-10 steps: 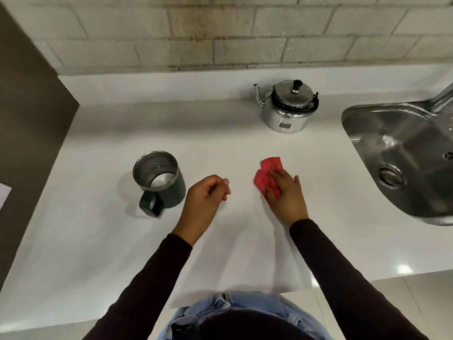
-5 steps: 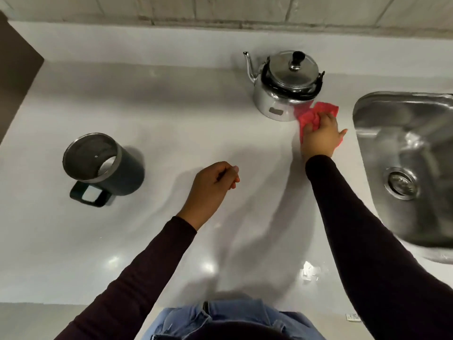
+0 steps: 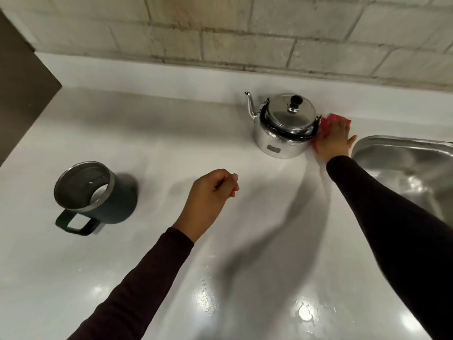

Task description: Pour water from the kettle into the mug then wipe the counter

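Note:
A shiny steel kettle (image 3: 285, 128) with a black knob stands at the back of the white counter (image 3: 152, 133). My right hand (image 3: 334, 139) lies flat on a red cloth (image 3: 329, 121), pressing it to the counter just right of the kettle. A dark mug (image 3: 98, 195) with a steel inside stands at the left, handle toward me, water visible in it. My left hand (image 3: 210, 200) hovers over the counter's middle in a loose fist, holding nothing.
A steel sink (image 3: 411, 173) is set into the counter at the right. A brick wall (image 3: 245, 33) runs along the back, a dark panel (image 3: 22, 77) on the left. Water droplets (image 3: 204, 298) lie near the front edge.
My right hand has slid the red cloth from the counter's middle back to the kettle's right side. My left hand stayed shut over the middle. The view tilted up.

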`<state>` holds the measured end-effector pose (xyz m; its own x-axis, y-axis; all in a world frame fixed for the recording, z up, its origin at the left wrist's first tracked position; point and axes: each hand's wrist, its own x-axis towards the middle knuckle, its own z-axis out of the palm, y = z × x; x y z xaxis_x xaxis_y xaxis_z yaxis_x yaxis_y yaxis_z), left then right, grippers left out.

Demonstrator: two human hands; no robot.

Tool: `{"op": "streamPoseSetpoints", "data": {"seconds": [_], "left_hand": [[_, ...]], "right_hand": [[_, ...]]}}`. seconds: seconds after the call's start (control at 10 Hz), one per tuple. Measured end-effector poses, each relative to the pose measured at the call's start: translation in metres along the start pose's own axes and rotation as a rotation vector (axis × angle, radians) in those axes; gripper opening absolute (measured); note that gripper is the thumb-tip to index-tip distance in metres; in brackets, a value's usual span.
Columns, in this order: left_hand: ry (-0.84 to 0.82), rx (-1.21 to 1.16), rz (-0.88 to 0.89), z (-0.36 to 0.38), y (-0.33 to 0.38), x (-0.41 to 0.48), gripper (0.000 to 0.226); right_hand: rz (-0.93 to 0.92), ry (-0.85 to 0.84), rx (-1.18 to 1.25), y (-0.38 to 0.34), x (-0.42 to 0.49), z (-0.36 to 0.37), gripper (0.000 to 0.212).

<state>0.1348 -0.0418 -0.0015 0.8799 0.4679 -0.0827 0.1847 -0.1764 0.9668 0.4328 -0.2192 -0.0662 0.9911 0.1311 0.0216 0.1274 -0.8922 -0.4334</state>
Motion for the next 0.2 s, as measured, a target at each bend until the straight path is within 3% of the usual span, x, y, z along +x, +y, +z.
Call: {"op": "streamPoseSetpoints", "data": {"seconds": [0.1, 0.2], "left_hand": [[-0.040, 0.056, 0.040, -0.010, 0.011, 0.004, 0.032], [-0.122, 0.104, 0.052, -0.023, 0.021, -0.007, 0.030]], "right_hand": [[-0.061, -0.044, -0.310, -0.011, -0.041, -0.009, 0.067], [-0.065, -0.117, -0.345, -0.025, -0.105, 0.001, 0.074]]}}
